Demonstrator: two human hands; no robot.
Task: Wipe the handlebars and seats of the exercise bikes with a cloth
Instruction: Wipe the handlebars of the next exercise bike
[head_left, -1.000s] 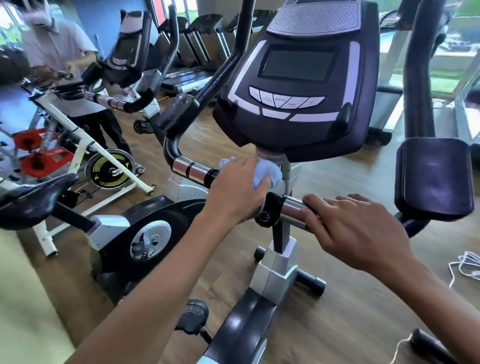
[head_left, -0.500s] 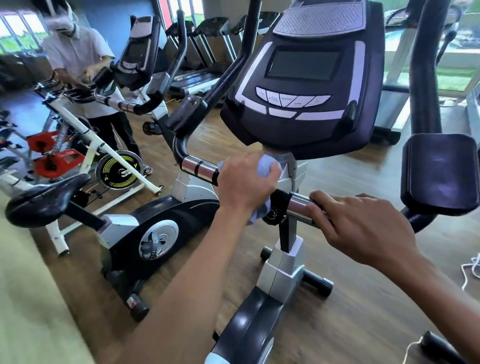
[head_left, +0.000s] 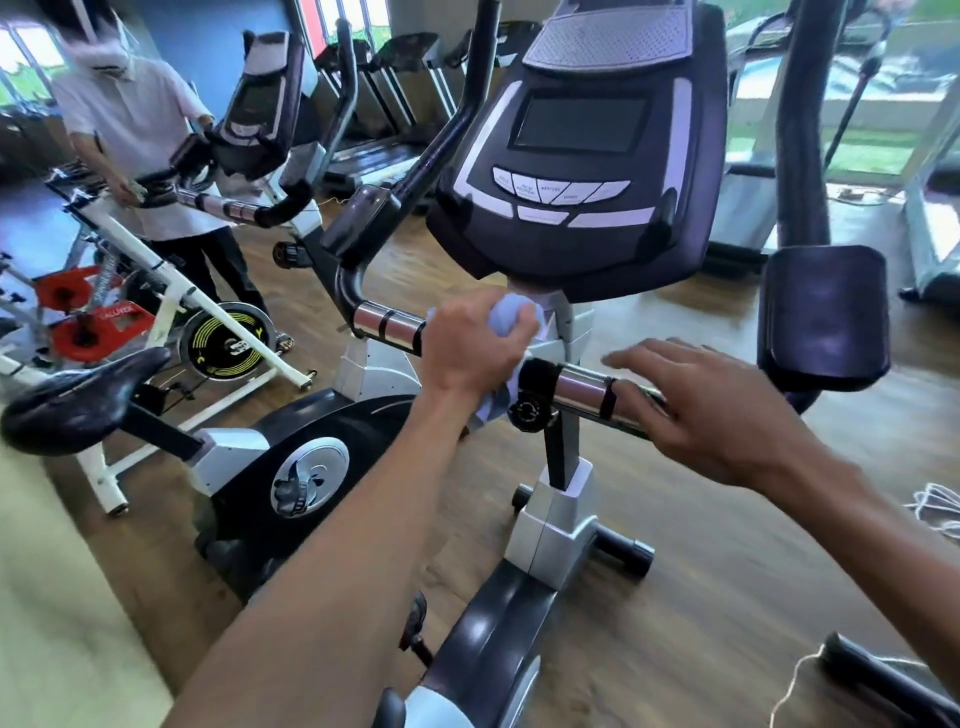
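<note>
My head camera is the only view, wide-angle, looking forward and down from close above the handlebar (head_left: 582, 387) of the bike before me. Its console (head_left: 576, 150) fills twelve o'clock; another person (head_left: 135, 135) stands at ten o'clock.

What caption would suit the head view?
Left hand wipes the handlebar with a cloth; right hand rests alongside.

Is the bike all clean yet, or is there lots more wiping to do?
Not yet. Nothing shows clearly as finished. Right now the left hand grips the light blue cloth at the middle of the handlebar, under the console, while the right hand rests on the bar's other side. No seat is being wiped; the black seat nearby sits untouched.
</note>
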